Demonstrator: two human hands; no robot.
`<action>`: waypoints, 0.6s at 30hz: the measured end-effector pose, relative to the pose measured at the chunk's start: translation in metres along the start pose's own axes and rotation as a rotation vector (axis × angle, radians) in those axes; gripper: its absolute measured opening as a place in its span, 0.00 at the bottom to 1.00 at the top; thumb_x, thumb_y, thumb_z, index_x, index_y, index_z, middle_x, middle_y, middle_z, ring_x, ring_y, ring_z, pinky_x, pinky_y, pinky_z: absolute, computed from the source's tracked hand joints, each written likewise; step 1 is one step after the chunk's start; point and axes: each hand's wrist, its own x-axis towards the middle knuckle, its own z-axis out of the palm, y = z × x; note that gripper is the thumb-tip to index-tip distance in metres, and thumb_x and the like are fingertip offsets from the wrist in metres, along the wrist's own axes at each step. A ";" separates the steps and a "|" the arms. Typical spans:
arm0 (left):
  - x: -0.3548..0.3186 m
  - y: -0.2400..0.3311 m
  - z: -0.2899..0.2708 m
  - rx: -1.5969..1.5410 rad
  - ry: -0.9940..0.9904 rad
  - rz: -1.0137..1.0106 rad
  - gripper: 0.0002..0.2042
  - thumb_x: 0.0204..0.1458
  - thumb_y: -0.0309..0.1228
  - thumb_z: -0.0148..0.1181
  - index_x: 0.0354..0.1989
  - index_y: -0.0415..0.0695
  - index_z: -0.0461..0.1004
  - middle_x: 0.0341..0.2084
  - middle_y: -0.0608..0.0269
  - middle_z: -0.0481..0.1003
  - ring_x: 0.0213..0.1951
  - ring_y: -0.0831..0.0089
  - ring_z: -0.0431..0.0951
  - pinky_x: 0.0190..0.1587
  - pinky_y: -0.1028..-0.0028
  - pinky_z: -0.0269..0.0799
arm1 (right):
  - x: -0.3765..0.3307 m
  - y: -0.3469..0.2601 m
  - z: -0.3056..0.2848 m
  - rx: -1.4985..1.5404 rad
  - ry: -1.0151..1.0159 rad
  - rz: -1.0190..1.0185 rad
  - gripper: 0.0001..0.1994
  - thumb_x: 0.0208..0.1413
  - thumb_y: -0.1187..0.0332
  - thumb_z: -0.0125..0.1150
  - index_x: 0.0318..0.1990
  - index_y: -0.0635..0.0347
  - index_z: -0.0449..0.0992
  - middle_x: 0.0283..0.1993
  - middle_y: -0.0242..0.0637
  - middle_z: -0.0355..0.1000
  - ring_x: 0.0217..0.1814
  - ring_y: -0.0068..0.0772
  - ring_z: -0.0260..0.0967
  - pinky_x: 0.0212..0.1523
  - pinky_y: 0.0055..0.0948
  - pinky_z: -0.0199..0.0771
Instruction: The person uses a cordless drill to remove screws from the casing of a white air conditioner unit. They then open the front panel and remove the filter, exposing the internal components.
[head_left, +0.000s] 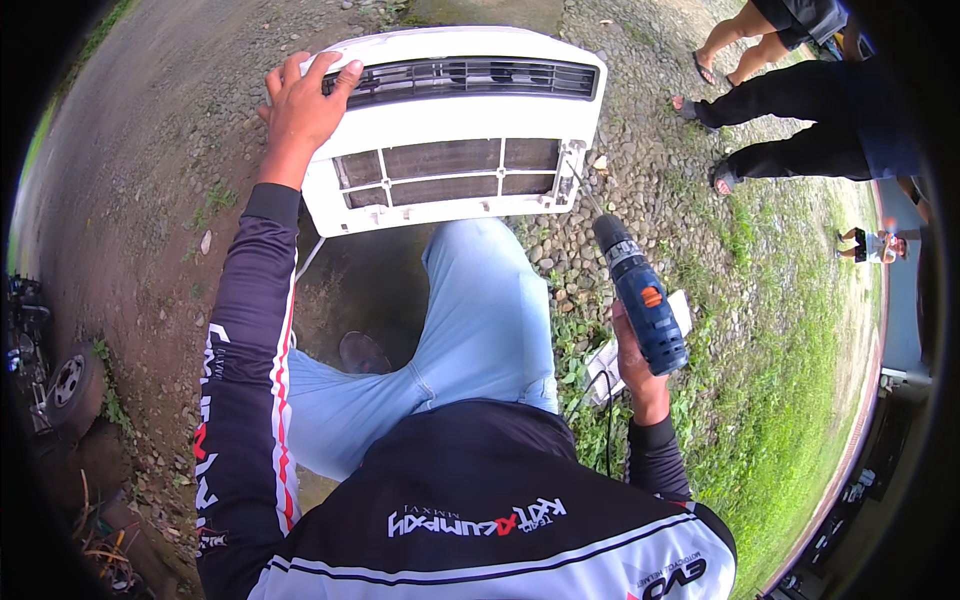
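A white window air conditioner (450, 122) stands in front of my knees, with a dark louvred grille along its top and a dusty mesh filter area (440, 160) below. My left hand (305, 105) grips its upper left corner, thumb lying by the end of the grille. In my right hand (632, 350) is a dark blue cordless drill (640, 290) with an orange switch, held by its handle. Its long thin bit points up and left to the unit's lower right corner. Whether the tip touches a screw there, I cannot make out.
A pale flat thing (602, 372) with a black cord lies on the grass beside my right hand. Gravel surrounds the unit. Two people stand at the upper right, another person (872, 245) farther off. A wheel (70, 385) is at the left edge.
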 end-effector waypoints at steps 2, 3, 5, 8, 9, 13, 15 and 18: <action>0.005 0.001 -0.002 0.019 -0.001 -0.037 0.29 0.63 0.70 0.51 0.61 0.66 0.79 0.67 0.63 0.68 0.74 0.55 0.56 0.66 0.32 0.57 | 0.007 -0.005 -0.009 -0.008 -0.004 0.026 0.09 0.61 0.72 0.72 0.46 0.67 0.83 0.35 0.39 0.84 0.34 0.29 0.81 0.41 0.30 0.80; 0.006 0.002 -0.002 0.024 0.021 -0.042 0.29 0.62 0.70 0.52 0.59 0.67 0.80 0.65 0.66 0.71 0.73 0.57 0.59 0.65 0.32 0.58 | 0.011 -0.007 -0.010 -0.003 0.009 0.027 0.10 0.61 0.72 0.72 0.47 0.67 0.83 0.36 0.39 0.84 0.34 0.29 0.81 0.41 0.30 0.80; 0.010 0.002 -0.002 0.023 0.014 -0.057 0.28 0.62 0.70 0.52 0.59 0.68 0.81 0.65 0.67 0.71 0.73 0.57 0.59 0.65 0.32 0.58 | 0.019 -0.008 -0.010 -0.009 0.031 0.045 0.11 0.61 0.70 0.72 0.47 0.67 0.84 0.37 0.40 0.85 0.36 0.29 0.83 0.43 0.30 0.80; 0.018 0.002 -0.002 -0.001 -0.027 -0.067 0.29 0.62 0.70 0.52 0.60 0.68 0.80 0.65 0.66 0.71 0.74 0.56 0.57 0.65 0.29 0.56 | 0.029 -0.002 -0.007 -0.004 0.052 0.051 0.12 0.61 0.68 0.73 0.47 0.67 0.84 0.37 0.41 0.85 0.36 0.29 0.83 0.43 0.30 0.80; 0.020 0.002 -0.002 -0.016 -0.055 -0.071 0.30 0.62 0.71 0.51 0.61 0.67 0.80 0.66 0.65 0.70 0.74 0.56 0.56 0.66 0.27 0.54 | 0.032 0.003 -0.006 -0.034 0.042 0.101 0.12 0.61 0.67 0.74 0.47 0.65 0.84 0.37 0.40 0.85 0.36 0.28 0.83 0.43 0.29 0.80; 0.022 0.003 -0.001 -0.033 -0.113 -0.110 0.32 0.61 0.71 0.51 0.62 0.65 0.80 0.66 0.64 0.69 0.75 0.55 0.55 0.67 0.26 0.52 | 0.040 0.023 -0.001 -0.084 0.039 0.063 0.12 0.62 0.66 0.73 0.49 0.61 0.84 0.38 0.35 0.85 0.36 0.27 0.82 0.42 0.30 0.80; 0.023 0.003 0.000 -0.040 -0.118 -0.114 0.32 0.61 0.72 0.51 0.62 0.65 0.80 0.66 0.63 0.70 0.75 0.55 0.55 0.67 0.25 0.52 | 0.045 0.032 0.004 -0.030 0.054 0.077 0.13 0.63 0.67 0.72 0.51 0.62 0.84 0.39 0.35 0.85 0.35 0.27 0.81 0.40 0.31 0.80; 0.026 0.001 0.003 -0.055 -0.099 -0.102 0.33 0.60 0.72 0.51 0.62 0.65 0.80 0.66 0.60 0.70 0.75 0.53 0.57 0.67 0.25 0.52 | 0.052 0.041 0.007 0.129 0.058 0.139 0.14 0.64 0.70 0.70 0.55 0.62 0.81 0.37 0.32 0.82 0.30 0.22 0.76 0.32 0.27 0.75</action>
